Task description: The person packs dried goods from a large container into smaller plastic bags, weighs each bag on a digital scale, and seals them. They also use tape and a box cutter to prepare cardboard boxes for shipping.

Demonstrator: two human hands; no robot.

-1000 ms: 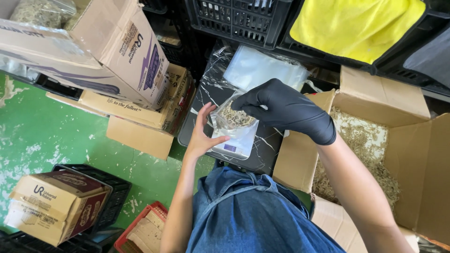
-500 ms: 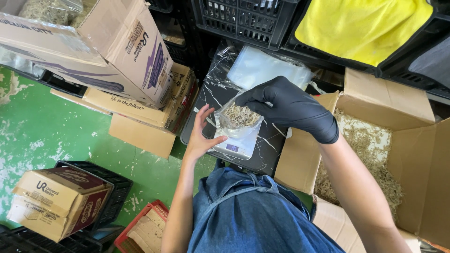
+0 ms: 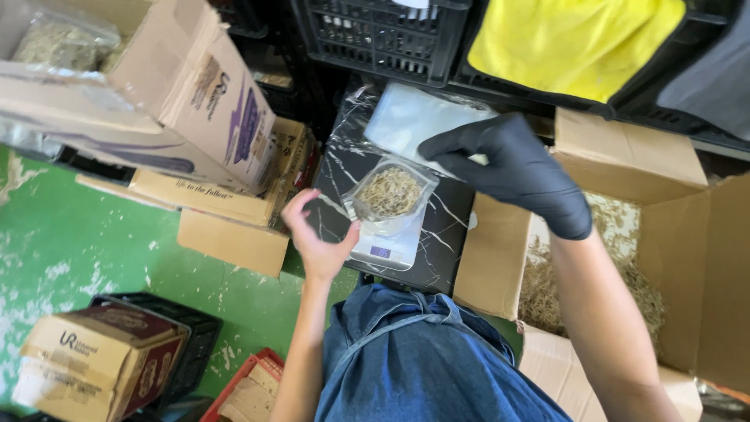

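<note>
Black marbled board (image 3: 437, 234) under small scale (image 3: 384, 252)

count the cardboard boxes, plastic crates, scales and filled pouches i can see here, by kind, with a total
cardboard boxes: 5, counting the top-left stack as three, plus the lower-left box and the open box of dried herb
plastic crates: 4, black mesh crate, crate with yellow cloth, lower-left black crate, red crate
scales: 1
filled pouches: 1
total: 11

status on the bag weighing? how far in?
Done: the clear pouch already holds dried shredded material and sits open-topped on the small scale. In hand: the bare left hand steadies the pouch's side; the gloved right hand hovers just above it, apart. Left: the pouch is unsealed, and the open box at the right holds more material.
</note>
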